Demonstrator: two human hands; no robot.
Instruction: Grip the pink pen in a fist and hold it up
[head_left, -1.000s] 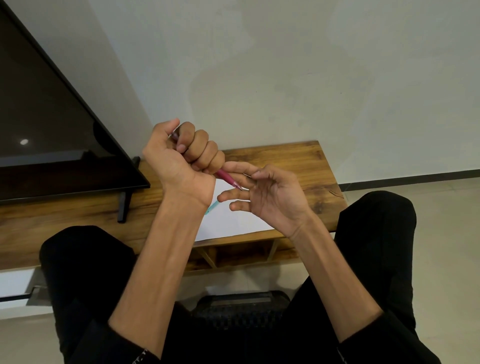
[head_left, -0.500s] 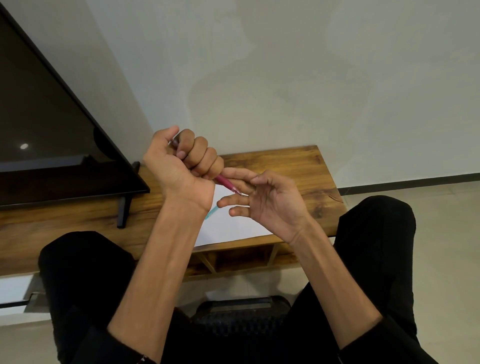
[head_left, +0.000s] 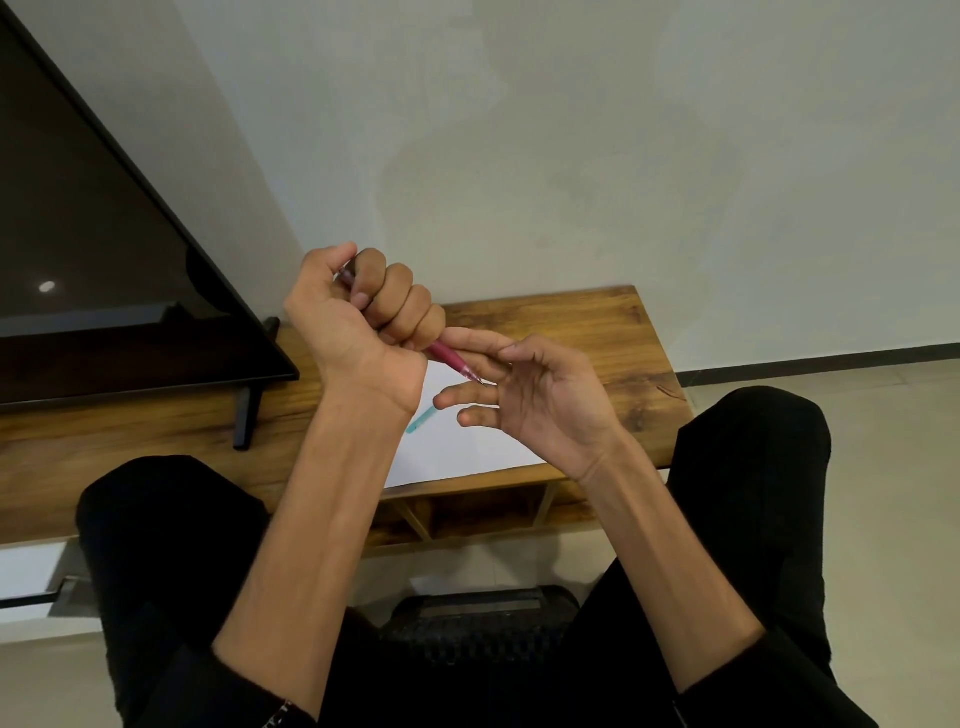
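Pale plaster wall and a low wooden table (head_left: 597, 322) fill the head view, with a dark television (head_left: 104, 249) standing on the table's far left. The person's left hand (head_left: 358, 322) is raised in a fist, fingers curled tight round a red pen (head_left: 448, 357), whose barrel slants down out of the fist to the right. The right hand (head_left: 540, 395) sits just beside that grip, thumb and forefinger pinching the pen's clear tip end, the other fingers spread loosely below it. Under the grip lies a white sheet of paper (head_left: 467, 447) on the table, and a teal cap-like piece (head_left: 421, 420) rests on it, near the left wrist. Since a second ago both hands have barely shifted; the fist has stayed clamped and the fingertips keep working at the tip. No brand or writing can be read anywhere.
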